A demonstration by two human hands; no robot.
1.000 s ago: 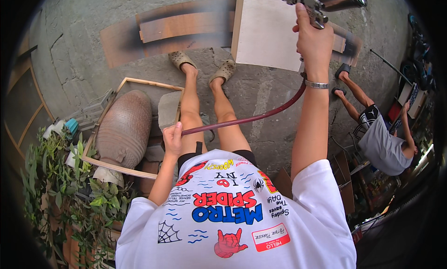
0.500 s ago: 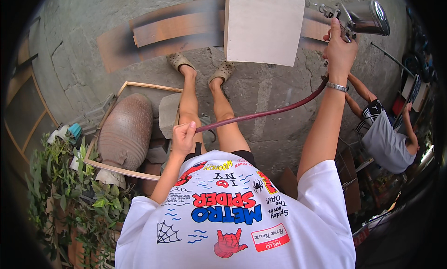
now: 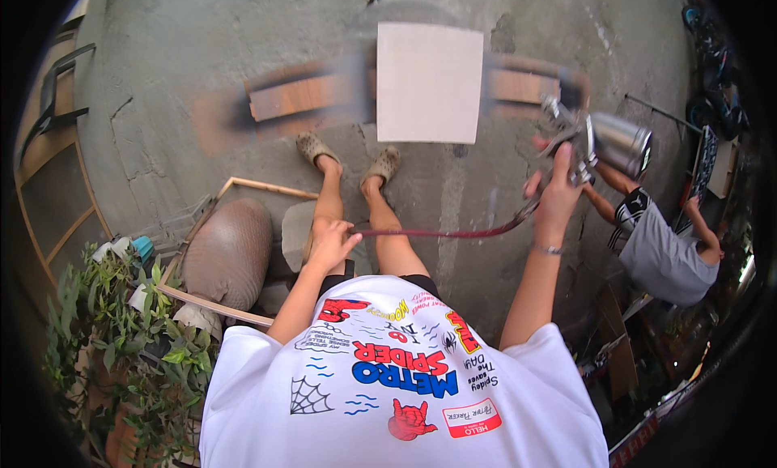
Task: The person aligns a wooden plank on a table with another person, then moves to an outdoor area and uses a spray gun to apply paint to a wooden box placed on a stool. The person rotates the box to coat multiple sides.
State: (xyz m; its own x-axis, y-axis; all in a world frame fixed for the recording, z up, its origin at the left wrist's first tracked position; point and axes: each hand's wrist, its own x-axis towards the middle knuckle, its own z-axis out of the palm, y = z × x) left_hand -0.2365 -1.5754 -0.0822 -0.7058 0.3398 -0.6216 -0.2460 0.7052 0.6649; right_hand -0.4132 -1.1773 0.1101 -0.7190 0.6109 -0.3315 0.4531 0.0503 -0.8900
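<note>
In my right hand (image 3: 558,193) is a metal spray gun (image 3: 573,140) with a shiny silver cup (image 3: 622,144) pointing out to the right. Its nozzle end is toward the upper left and slightly blurred. A dark red hose (image 3: 453,233) runs from the gun's handle across my knees to my left hand (image 3: 330,248), whose fingers are closed around it. Ahead of my feet a white square panel (image 3: 430,83) stands over brown boards (image 3: 295,99) darkened with overspray. The gun is right of the panel and nearer to me, not touching it.
At left a large brown ribbed jar (image 3: 231,253) lies beside a wooden frame (image 3: 267,186) and leafy plants (image 3: 121,355). Another person (image 3: 668,249) in a grey shirt bends at the right. A cardboard box (image 3: 619,355) sits lower right, on the concrete floor (image 3: 194,55).
My right hand has lowered toward me with the spray gun, and its fingers look looser. The hose hangs flatter. My view has shifted, so the whole panel now shows.
</note>
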